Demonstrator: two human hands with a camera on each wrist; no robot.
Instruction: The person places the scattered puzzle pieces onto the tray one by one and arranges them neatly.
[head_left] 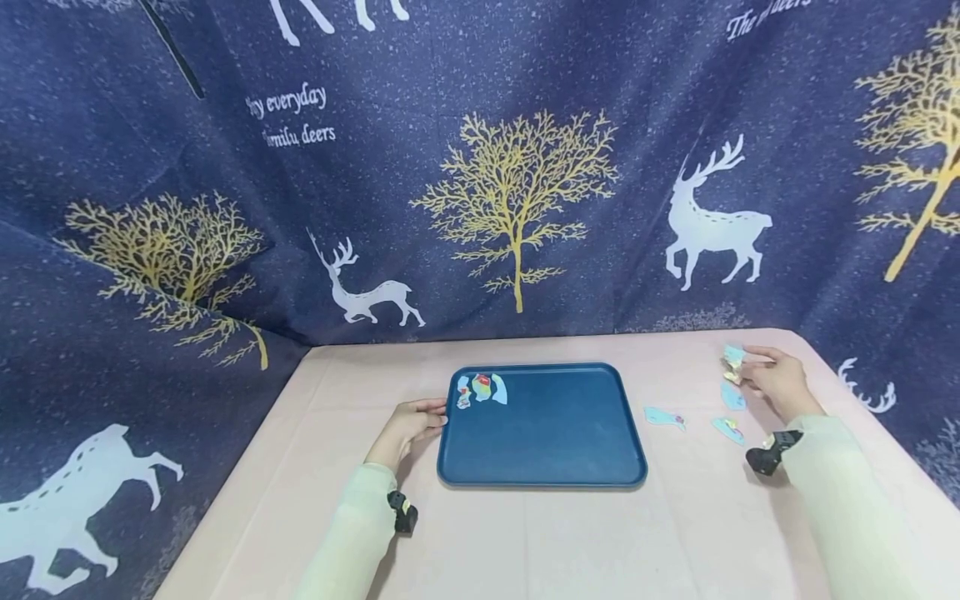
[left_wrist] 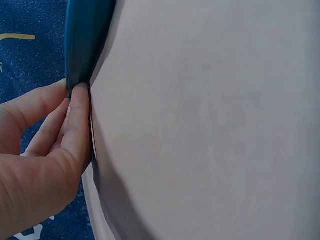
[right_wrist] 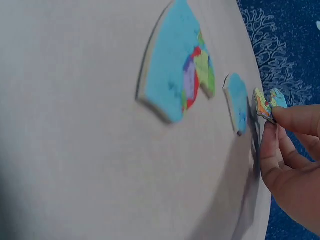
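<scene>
My left hand (head_left: 407, 427) pinches the left rim of a dark blue tray (head_left: 555, 433); in the left wrist view, thumb and fingertips meet at the tray's edge (left_wrist: 82, 55). At the right of the table my right hand (head_left: 782, 382) pinches a small puzzle piece (right_wrist: 265, 104), blue with yellow and orange, raised above the cloth in the right wrist view. Near that hand lie a light blue piece (head_left: 732, 397) and a blue piece with a coloured patch (head_left: 726, 428). Another piece (head_left: 663, 417) rests nearer the tray. Several pieces, including a curved pale blue one (head_left: 499, 389), sit in the tray's far left corner.
A pale pink cloth (head_left: 525, 533) covers the table under the tray. Behind and beside it hangs a dark blue curtain (head_left: 375, 183) printed with white deer and yellow trees. Each wrist wears a small black camera (head_left: 402, 512).
</scene>
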